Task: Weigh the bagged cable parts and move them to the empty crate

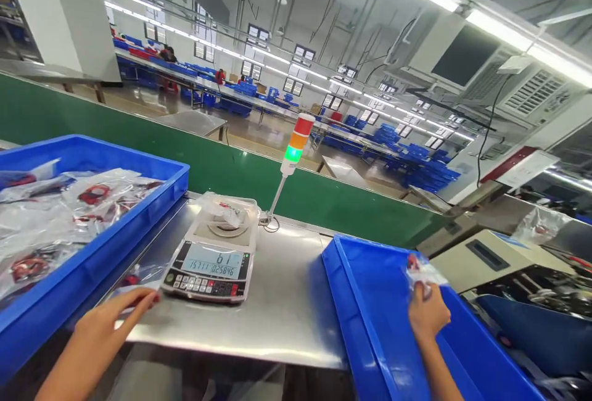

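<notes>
- Clock as you look: 12 is straight ahead.
- Your right hand point(430, 311), at 4 o'clock: fingers clamped on the held bag point(416, 270), clear film with something red in it. It sticks out past your fingertips toward 11–12.
- Held bag is over the far half of the right bin point(354, 302); can't tell if it touches. Film's crumpled, so no readable long axis.
- Your left hand point(99, 327), at 8: thumb and index tips close together by the worktop bag point(132, 279); can't tell whether they pinch film.
- Worktop bag lies about 10 o'clock from those tips, between left bin point(106, 155) and scale point(210, 256), partly behind your hand.
- Key relation: the pan bag point(226, 216) sits on top of the scale, about 1 o'clock from your left fingertips, about 10 from your right. Left is clearly nearer; right is well apart, with worktop point(287, 302) between.
- Pan bag's long axis runs roughly 10 to 4, so its near end faces the right bin, not your left fingers.
</notes>
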